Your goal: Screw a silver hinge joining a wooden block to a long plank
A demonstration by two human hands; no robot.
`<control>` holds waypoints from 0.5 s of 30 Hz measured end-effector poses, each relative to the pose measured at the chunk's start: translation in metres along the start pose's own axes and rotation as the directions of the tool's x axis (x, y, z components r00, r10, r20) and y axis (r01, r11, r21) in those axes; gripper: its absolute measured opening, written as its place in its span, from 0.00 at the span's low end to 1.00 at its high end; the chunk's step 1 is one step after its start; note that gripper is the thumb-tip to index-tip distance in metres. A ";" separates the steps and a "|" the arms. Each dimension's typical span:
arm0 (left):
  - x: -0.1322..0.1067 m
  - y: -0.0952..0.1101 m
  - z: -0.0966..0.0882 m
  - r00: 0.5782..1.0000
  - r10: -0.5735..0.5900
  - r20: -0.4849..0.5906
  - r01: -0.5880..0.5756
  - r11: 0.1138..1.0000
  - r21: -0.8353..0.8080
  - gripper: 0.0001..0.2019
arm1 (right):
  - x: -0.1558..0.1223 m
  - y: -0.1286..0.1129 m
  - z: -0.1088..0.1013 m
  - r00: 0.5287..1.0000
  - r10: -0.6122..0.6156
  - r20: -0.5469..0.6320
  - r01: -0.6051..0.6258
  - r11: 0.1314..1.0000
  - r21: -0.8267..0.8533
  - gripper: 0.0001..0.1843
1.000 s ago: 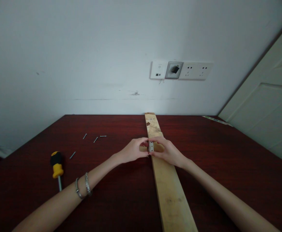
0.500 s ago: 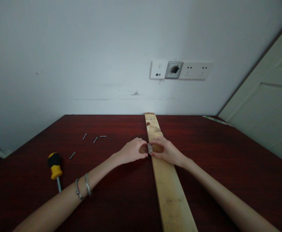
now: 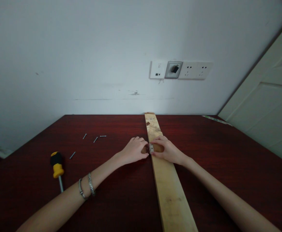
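A small metal hinge (image 3: pixel 151 148) lies at the left edge of a long wooden board (image 3: pixel 172 193), with screw holes showing in the leaf on the wood. My left hand (image 3: pixel 135 150) grips the hinge from the left, thumb and fingers curled around its other leaf, which is mostly hidden. From the right, my right hand (image 3: pixel 167 150) pinches the leaf on top of the board, its fingertips at the leaf's upper and lower ends. Both hands are closed on the same hinge.
Several screws (image 3: pixel 72 155) lie at the left of the dark red table (image 3: pixel 121 199). A yellow and black screwdriver (image 3: pixel 57 165) lies beside my left forearm, its tip hidden. Behind the table is a white wall with sockets (image 3: pixel 195 70); a door (image 3: pixel 271 93) stands at right.
The hinge and my left hand have shifted very slightly to the right. The screwdriver has rolled or slid a little to the right; the board and screws stay put.
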State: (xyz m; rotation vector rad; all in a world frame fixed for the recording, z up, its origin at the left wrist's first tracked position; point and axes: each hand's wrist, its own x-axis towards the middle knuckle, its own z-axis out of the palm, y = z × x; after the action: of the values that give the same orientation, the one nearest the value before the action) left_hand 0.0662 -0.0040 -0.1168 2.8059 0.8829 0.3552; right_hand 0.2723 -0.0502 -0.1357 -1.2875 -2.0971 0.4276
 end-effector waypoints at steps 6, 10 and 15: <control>-0.001 0.004 -0.004 0.999 -0.034 0.027 0.034 0.999 0.001 0.17 | 0.001 -0.002 -0.003 1.000 0.000 0.019 0.000 1.000 -0.013 0.20; -0.001 0.004 -0.005 0.999 -0.032 0.033 0.032 0.999 -0.013 0.16 | 0.001 -0.002 -0.006 0.999 -0.014 0.029 0.014 1.000 -0.015 0.19; -0.001 0.003 -0.004 0.999 -0.030 0.040 0.032 0.999 -0.040 0.16 | 0.000 0.001 -0.007 0.999 -0.029 0.024 0.029 1.000 -0.005 0.19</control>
State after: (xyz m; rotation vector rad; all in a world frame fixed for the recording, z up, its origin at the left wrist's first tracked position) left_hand 0.0659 -0.0063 -0.1122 2.7496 0.8993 0.3086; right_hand 0.2774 -0.0500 -0.1308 -1.2597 -2.1355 0.4266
